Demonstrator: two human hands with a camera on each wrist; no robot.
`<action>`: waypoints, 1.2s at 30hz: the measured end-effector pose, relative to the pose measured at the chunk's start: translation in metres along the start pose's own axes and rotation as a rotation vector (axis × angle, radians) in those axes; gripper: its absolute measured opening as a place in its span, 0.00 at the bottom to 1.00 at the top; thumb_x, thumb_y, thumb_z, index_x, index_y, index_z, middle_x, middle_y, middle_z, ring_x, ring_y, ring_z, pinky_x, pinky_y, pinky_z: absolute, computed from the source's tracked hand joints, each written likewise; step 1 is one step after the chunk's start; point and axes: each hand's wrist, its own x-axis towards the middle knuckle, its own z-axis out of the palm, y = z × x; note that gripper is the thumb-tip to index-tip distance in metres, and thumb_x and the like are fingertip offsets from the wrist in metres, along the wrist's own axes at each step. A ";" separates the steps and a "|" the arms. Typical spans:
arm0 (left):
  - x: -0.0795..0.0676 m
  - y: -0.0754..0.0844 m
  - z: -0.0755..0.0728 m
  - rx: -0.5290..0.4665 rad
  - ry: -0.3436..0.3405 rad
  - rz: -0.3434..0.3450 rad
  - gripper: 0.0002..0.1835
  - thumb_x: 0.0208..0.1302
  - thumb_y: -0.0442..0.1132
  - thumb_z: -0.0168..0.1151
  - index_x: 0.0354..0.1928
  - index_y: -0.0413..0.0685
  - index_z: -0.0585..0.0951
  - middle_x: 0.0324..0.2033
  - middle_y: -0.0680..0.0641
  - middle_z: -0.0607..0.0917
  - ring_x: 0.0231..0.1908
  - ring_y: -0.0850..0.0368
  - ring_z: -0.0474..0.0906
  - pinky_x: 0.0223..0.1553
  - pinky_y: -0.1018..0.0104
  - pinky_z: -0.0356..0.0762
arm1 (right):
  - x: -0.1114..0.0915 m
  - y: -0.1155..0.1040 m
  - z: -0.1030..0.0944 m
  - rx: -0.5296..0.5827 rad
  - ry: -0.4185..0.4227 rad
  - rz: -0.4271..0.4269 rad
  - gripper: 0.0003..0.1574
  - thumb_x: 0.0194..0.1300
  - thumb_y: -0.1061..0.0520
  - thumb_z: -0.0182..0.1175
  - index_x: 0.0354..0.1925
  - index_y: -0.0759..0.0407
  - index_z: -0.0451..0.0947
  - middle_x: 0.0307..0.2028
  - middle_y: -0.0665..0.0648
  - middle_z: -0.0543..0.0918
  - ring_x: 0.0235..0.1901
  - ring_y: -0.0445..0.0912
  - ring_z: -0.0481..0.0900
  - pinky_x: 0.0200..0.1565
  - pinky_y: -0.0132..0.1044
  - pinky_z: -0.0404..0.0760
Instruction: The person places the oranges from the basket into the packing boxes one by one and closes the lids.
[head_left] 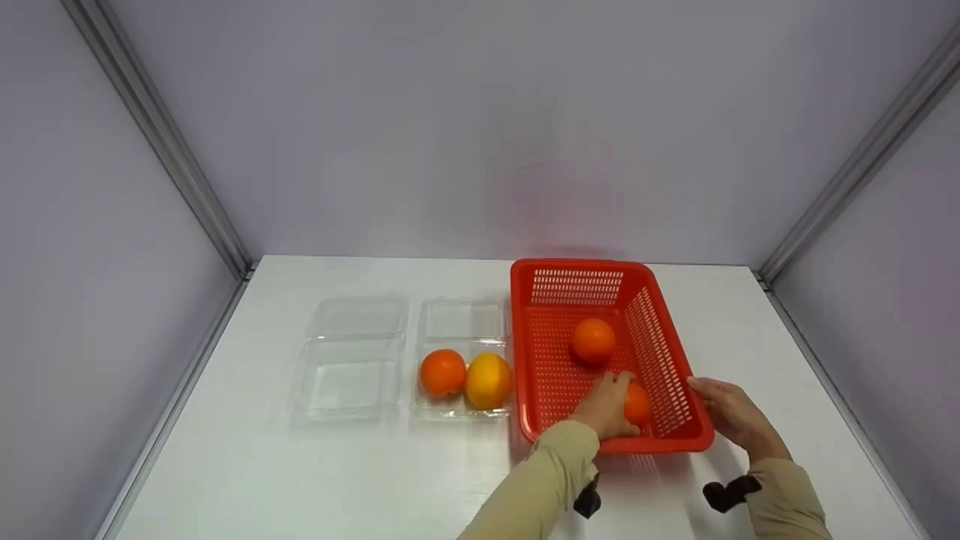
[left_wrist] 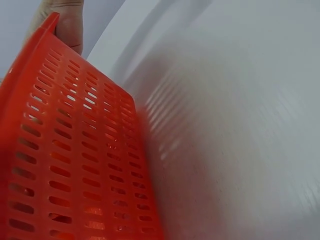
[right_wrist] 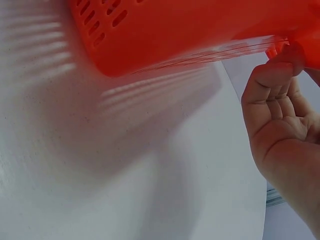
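My left hand (head_left: 606,406) reaches over the near rim into a red plastic basket (head_left: 523,360) and grips an orange (head_left: 637,405) near its front right corner. The fingers curl over that orange and hide part of it. A second orange (head_left: 593,341) lies farther back on the basket floor. At the basket's right side, my right hand (head_left: 731,412) pinches the rim between thumb and fingers; in the right wrist view this hand (right_wrist: 285,110) holds the red edge. The left wrist view shows the slotted basket wall (left_wrist: 75,145) from outside, with the held orange mostly hidden.
Left of the basket stands an open clear plastic box (head_left: 457,412) holding an orange (head_left: 442,373) and a yellower round fruit (head_left: 489,381). Another open clear box (head_left: 349,375) lies farther left. Pale walls (head_left: 450,135) enclose the white table (head_left: 300,480) at the back and sides.
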 end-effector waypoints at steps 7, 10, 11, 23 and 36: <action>0.000 0.002 -0.002 0.040 0.030 0.033 0.46 0.45 0.50 0.77 0.67 0.54 0.66 0.60 0.50 0.74 0.60 0.60 0.73 0.58 0.73 0.76 | -0.005 -0.009 0.005 0.043 -0.011 0.017 0.17 0.76 0.50 0.43 0.47 0.49 0.80 0.37 0.43 0.86 0.38 0.38 0.85 0.45 0.32 0.84; 0.000 0.001 -0.001 0.071 0.041 0.052 0.47 0.45 0.52 0.77 0.67 0.50 0.66 0.61 0.50 0.74 0.61 0.60 0.73 0.60 0.74 0.74 | -0.005 -0.006 0.005 0.021 0.002 0.022 0.17 0.76 0.48 0.44 0.46 0.48 0.79 0.37 0.42 0.86 0.39 0.37 0.84 0.46 0.32 0.84; 0.001 0.001 0.000 0.075 0.044 0.056 0.47 0.45 0.52 0.77 0.67 0.50 0.66 0.61 0.50 0.74 0.62 0.60 0.72 0.61 0.74 0.73 | -0.003 -0.005 0.003 0.015 0.004 0.023 0.17 0.75 0.47 0.45 0.46 0.47 0.80 0.37 0.42 0.86 0.39 0.37 0.84 0.46 0.32 0.84; -0.003 0.001 -0.003 0.013 0.068 0.086 0.45 0.44 0.49 0.78 0.65 0.49 0.68 0.57 0.50 0.75 0.55 0.60 0.77 0.57 0.74 0.77 | -0.001 -0.002 0.001 0.000 -0.021 -0.012 0.17 0.76 0.47 0.44 0.46 0.46 0.80 0.39 0.41 0.87 0.40 0.36 0.84 0.47 0.31 0.84; -0.008 0.010 -0.011 -0.054 0.046 0.056 0.43 0.46 0.49 0.77 0.65 0.53 0.67 0.58 0.53 0.77 0.56 0.62 0.76 0.58 0.72 0.76 | 0.000 -0.001 0.001 0.004 0.006 0.003 0.16 0.75 0.47 0.45 0.46 0.46 0.79 0.38 0.42 0.86 0.39 0.36 0.84 0.46 0.31 0.83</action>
